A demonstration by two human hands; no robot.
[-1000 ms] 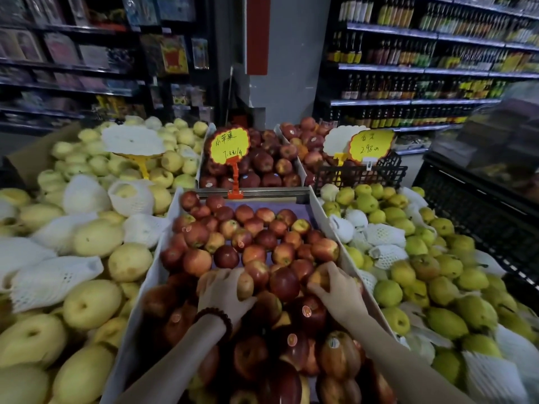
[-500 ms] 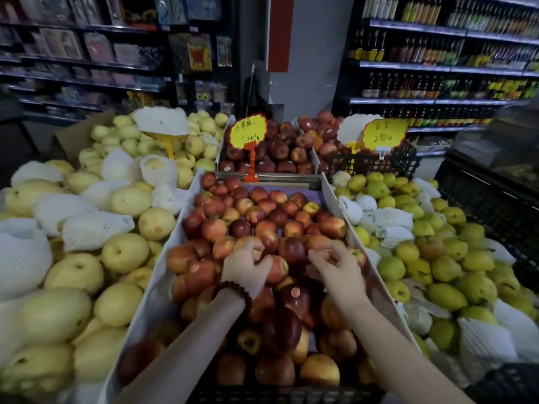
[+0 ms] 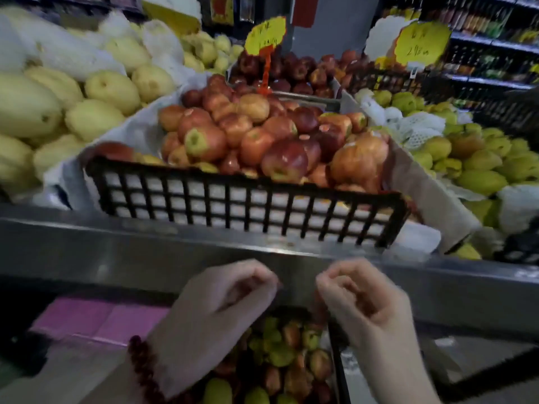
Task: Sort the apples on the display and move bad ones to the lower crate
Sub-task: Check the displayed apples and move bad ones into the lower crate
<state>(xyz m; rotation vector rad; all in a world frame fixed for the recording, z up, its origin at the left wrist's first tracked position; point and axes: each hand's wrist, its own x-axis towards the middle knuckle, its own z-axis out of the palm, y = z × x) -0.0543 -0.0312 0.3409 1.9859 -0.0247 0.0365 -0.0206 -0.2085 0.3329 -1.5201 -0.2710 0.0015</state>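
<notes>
Left hand [image 3: 213, 310] and right hand [image 3: 364, 301] hover with each grip loosely curled, apparently empty (blur hides detail). Directly beneath lies the dim lower crate of mixed fruit [image 3: 280, 354]; beyond, round red apples [image 3: 262, 135] fill the black plastic lattice crate [image 3: 233, 205]. Firm, smooth, easily bruised: cup each whole.

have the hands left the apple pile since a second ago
Yes. Both the left hand and right hand have dropped below the metal ledge, now over the lower crate.

hands [image 3: 291, 313] withdrawn from display apples [image 3: 262, 135], lowered over lower crate [image 3: 335, 360]
</notes>
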